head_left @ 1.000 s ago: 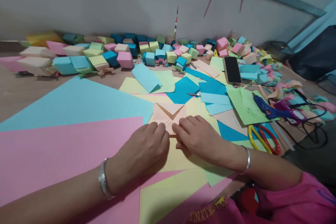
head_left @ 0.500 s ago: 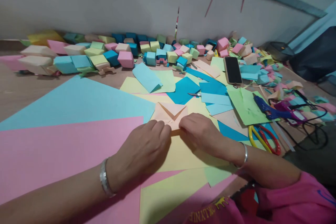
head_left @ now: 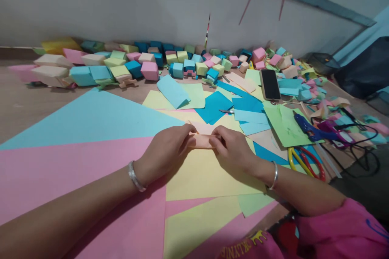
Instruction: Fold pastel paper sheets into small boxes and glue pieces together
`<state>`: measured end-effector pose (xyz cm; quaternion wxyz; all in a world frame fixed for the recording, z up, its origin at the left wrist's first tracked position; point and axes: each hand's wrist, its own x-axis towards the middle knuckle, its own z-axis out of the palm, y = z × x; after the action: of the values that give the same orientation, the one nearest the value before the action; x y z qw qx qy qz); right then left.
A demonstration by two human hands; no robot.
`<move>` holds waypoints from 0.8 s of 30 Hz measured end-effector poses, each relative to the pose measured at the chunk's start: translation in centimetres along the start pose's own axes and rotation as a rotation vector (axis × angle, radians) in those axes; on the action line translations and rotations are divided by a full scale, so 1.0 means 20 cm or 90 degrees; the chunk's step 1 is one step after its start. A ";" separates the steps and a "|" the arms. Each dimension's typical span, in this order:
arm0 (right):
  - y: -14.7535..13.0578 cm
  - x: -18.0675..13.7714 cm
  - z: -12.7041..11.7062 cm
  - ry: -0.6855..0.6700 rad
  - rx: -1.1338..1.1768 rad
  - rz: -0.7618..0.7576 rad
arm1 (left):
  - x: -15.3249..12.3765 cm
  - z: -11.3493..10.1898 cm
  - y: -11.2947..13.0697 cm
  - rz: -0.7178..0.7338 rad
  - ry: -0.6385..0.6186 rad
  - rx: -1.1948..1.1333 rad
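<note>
A small peach sheet of folded paper (head_left: 203,141) is held between both hands, just over a pale yellow sheet (head_left: 209,174). My left hand (head_left: 167,147) pinches its left end, and my right hand (head_left: 232,145) pinches the right end between thumb and fingers. The near edge of the paper is turned up into a narrow strip facing me. Behind that strip, part of the peach paper lies farther back. The fingers hide both ends. To the left lie a large pink sheet (head_left: 91,186) and a light blue sheet (head_left: 100,121).
Rows of small coloured paper boxes (head_left: 150,71) line the wall. On the right are a phone (head_left: 270,84), a blue glue gun (head_left: 306,128) with a black cord, and scissors (head_left: 307,162) with yellow and red handles. Blue paper pieces (head_left: 214,105) lie beyond my hands.
The triangular flap of the peach paper faced up before; now its near edge is raised and folded, with both hands gripping the ends. My hands have moved slightly away from me.
</note>
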<state>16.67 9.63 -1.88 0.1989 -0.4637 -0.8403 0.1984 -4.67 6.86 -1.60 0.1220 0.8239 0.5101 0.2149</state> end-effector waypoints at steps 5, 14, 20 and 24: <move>-0.02 -0.01 0.01 0.006 -0.093 0.018 | 0.01 0.00 -0.02 -0.041 0.005 -0.033; -0.04 -0.01 0.01 0.020 -0.320 -0.074 | 0.05 0.00 0.01 -0.055 0.086 -0.028; -0.04 -0.01 0.01 0.021 -0.342 -0.083 | 0.05 -0.01 0.00 -0.073 0.064 -0.065; -0.03 0.01 -0.01 0.051 -0.319 -0.100 | 0.03 0.01 0.00 -0.061 0.036 -0.040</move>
<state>16.15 9.48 -1.39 0.1261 -0.4392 -0.8881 -0.0502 -4.32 7.46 -1.56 0.1436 0.7878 0.5454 0.2476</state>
